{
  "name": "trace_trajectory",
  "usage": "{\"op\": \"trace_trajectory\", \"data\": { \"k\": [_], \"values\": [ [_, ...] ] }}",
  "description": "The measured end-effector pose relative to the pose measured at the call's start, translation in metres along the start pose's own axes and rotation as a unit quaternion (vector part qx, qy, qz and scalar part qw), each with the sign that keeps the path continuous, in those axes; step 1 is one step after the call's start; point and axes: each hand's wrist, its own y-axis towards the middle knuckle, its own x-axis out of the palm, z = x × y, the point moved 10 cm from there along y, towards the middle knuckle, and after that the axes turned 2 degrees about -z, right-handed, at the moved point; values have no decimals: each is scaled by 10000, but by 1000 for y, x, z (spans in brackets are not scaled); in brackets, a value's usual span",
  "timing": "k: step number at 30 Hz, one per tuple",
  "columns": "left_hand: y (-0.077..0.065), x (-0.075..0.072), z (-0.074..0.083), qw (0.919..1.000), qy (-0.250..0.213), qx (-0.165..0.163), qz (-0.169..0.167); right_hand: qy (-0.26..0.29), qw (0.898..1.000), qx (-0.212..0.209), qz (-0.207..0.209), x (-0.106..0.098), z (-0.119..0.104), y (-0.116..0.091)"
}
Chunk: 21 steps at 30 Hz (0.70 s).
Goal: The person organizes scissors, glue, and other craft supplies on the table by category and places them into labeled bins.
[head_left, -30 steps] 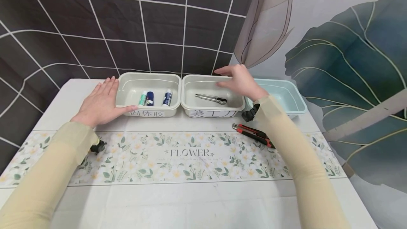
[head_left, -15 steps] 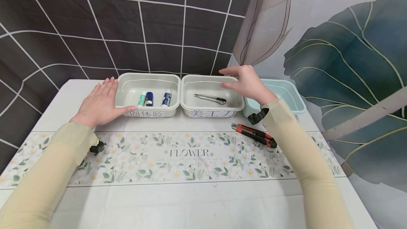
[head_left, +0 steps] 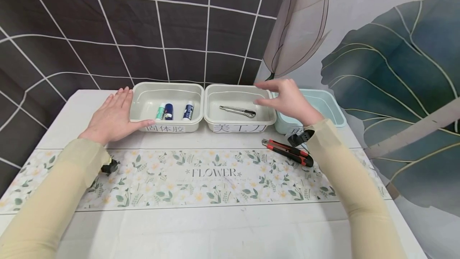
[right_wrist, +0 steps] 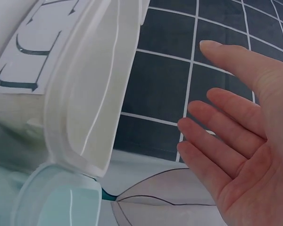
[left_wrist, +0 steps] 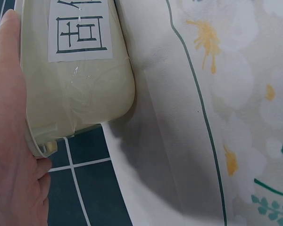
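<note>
Along the bottom of the head view, a left sleeve (head_left: 54,199) and a right sleeve (head_left: 353,191), both cream, reach forward over a white tabletop (head_left: 201,231). Across it runs a floral band (head_left: 215,191) printed with "FLOWER". At the band's far edge, a red-and-black cutter (head_left: 287,153) lies aslant, just beside the right wrist's black camera (head_left: 301,138).

Farther on, the left hand (head_left: 111,121) rests against the left bin (head_left: 172,92), palm down, straight fingers together along its side, thumb stretched wide across the front corner. The right hand (head_left: 289,101) hovers over the place where the middle bin (head_left: 235,92) and the blue bin (head_left: 320,101) meet, thumb and fingers well apart with only air between them; the right wrist view shows the fingers slightly bent.

All three bins stand in a row. Inside the left bin are a green-and-white tube (head_left: 160,112), a blue tube (head_left: 168,112) and, farther right, a blue-and-white tube (head_left: 188,111). A silver cutter (head_left: 237,111) lies in the middle bin. Behind rise a dark gridded backdrop (head_left: 185,25) and, to the right, a pale leaf-printed backdrop (head_left: 381,71).
</note>
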Motion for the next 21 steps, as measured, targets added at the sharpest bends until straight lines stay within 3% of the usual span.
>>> {"op": "trace_trajectory", "data": {
  "k": [21],
  "values": [
    [1,0,0,10000,-27,-3,10,-244,9997,-61,30,-5,11,-45]
  ]
}}
